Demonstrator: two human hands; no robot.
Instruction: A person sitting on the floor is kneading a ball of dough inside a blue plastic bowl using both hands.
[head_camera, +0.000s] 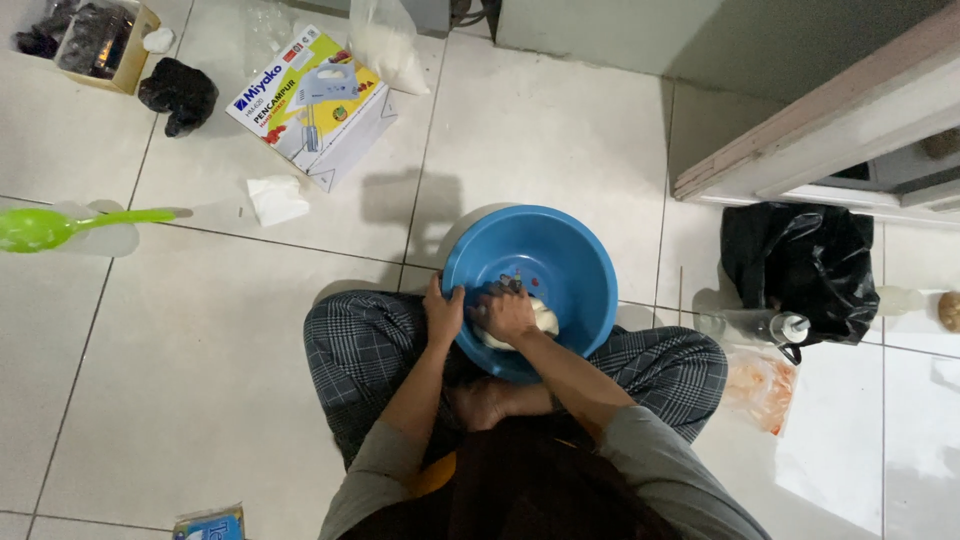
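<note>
Pale floor tiles (180, 400), a person sitting cross-legged with a blue basin (560, 250) resting on the legs.

Left hand (443, 313) curls over the basin's near rim, its grip pressed together on the edge. Right hand (505, 312) is inside the basin, fingers bent and pressing down on white dough (542, 318) at the bottom. A mixer box (312, 105), a green spoon (45, 228) and a black bag (800, 265) lie well apart on the tiles.

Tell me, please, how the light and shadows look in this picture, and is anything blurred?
Head view: dim overall; a bright patch lies on the floor tiles at lower right; the blue basin casts a soft shadow toward the top; the green ladle at the left edge looks slightly soft.
</note>
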